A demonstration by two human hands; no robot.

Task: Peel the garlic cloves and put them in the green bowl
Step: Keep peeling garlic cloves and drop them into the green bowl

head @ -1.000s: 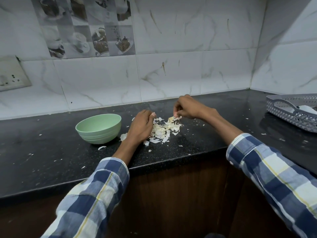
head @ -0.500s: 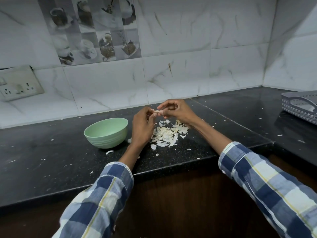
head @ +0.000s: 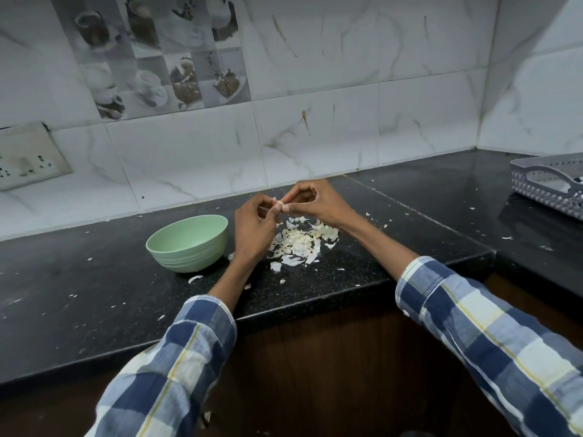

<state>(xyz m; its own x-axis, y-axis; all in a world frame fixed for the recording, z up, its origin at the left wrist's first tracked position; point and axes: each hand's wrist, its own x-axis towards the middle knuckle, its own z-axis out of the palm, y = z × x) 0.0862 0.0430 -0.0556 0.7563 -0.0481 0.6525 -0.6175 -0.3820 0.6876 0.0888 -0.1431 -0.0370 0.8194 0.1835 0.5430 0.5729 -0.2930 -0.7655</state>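
A small pale garlic clove (head: 279, 203) is held up between both hands above the black counter (head: 94, 294). My left hand (head: 254, 230) pinches it from the left and my right hand (head: 310, 201) pinches it from the right with thumb and fingertips. Below them lies a heap of white garlic skins (head: 301, 242). The green bowl (head: 189, 242) stands just left of my left hand; its inside is hidden from this angle.
A grey perforated plastic basket (head: 550, 187) sits at the far right of the counter. Skin scraps are scattered over the counter. A tiled wall with a switch plate (head: 28, 156) rises behind. The counter's front edge runs under my forearms.
My right hand picked a clove from the heap and lifted it. My left hand rose off the counter to meet it, and both now pinch the clove above the skins.
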